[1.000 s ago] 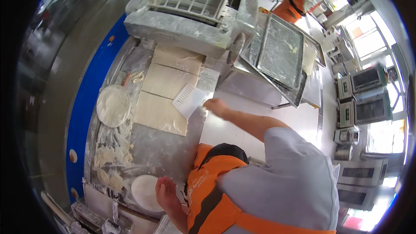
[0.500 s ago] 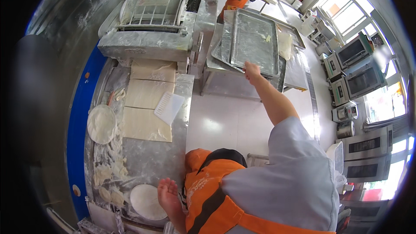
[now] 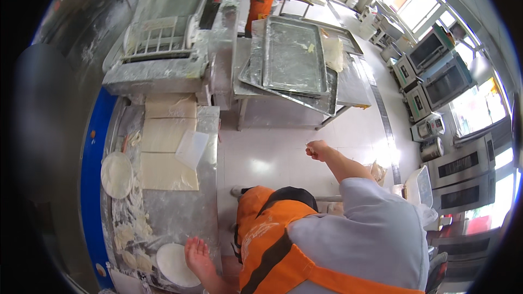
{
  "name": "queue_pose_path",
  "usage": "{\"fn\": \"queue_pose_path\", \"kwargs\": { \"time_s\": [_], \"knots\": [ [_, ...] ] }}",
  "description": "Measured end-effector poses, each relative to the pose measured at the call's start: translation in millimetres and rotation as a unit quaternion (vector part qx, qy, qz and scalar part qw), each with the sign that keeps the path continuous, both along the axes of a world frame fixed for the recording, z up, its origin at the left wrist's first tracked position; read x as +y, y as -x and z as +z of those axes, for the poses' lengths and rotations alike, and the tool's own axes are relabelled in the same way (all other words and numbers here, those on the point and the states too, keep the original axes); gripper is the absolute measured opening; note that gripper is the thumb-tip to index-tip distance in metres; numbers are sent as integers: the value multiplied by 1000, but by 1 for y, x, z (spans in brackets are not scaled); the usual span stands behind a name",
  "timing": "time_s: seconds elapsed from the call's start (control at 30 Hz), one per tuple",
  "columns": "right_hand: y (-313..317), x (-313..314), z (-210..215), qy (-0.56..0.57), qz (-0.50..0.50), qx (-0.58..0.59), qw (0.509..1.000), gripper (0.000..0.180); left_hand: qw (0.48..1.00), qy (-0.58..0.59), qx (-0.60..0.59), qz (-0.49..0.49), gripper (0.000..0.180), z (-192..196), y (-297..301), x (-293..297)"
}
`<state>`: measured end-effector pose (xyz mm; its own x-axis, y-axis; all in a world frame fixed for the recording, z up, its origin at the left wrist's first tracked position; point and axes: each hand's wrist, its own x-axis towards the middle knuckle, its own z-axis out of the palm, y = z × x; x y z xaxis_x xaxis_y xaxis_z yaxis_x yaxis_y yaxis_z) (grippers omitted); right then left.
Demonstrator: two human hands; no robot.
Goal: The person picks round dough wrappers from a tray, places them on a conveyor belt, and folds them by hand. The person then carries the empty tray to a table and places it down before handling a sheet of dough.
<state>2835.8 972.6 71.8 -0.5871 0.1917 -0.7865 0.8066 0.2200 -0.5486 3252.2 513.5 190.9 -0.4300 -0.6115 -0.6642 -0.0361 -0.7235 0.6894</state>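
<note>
My left hand (image 3: 199,254) is open, fingers stretched out, beside a round white flour-covered dish (image 3: 177,265) at the near end of the metal worktable (image 3: 190,212). Over the floor, my right hand (image 3: 317,150) is closed with its fingers curled together; what they hold, if anything, is too small to make out. Farther up the worktable lie flat dough sheets (image 3: 169,172) in a row. A translucent white plastic scraper (image 3: 192,149) rests on their right edge. At the left stands a round dish of flour (image 3: 116,175), with flour and dough scraps (image 3: 131,234) below it.
A dough-rolling machine (image 3: 158,71) stands at the worktable's far end. Stacked metal trays (image 3: 295,57) lie on a side table (image 3: 351,98), with a plastic bag (image 3: 332,51) beside them. Ovens (image 3: 447,79) line the right wall. Another person in orange (image 3: 260,2) stands at the back.
My right hand has come away from the trays' near edge, back toward my body and down over the floor. My left hand stays open by the round dish. The whole view has shifted slightly.
</note>
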Motion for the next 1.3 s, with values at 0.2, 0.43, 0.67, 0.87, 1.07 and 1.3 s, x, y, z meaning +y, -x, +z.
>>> {"fn": "queue_pose_path", "kwargs": {
  "time_s": [0.2,0.43,0.67,0.87,1.07,1.3],
  "knots": [
    [88,53,-15,-88,-82,76,990,27,997,-8,-25,77,49,-29,1,44],
    [250,145,-36,-180,-76,231,953,30,993,-26,-16,-111,60,-138,18,72],
    [386,223,-61,-322,115,223,913,25,999,-5,-49,15,38,-16,228,163],
    [379,216,-42,-566,368,242,697,49,998,-26,-49,12,31,-4,274,190],
    [286,54,-6,-291,228,542,755,33,999,-36,-6,32,29,-4,275,224],
    [91,-181,0,103,508,405,753,21,994,-38,6,102,26,0,200,208]
  ]
}}
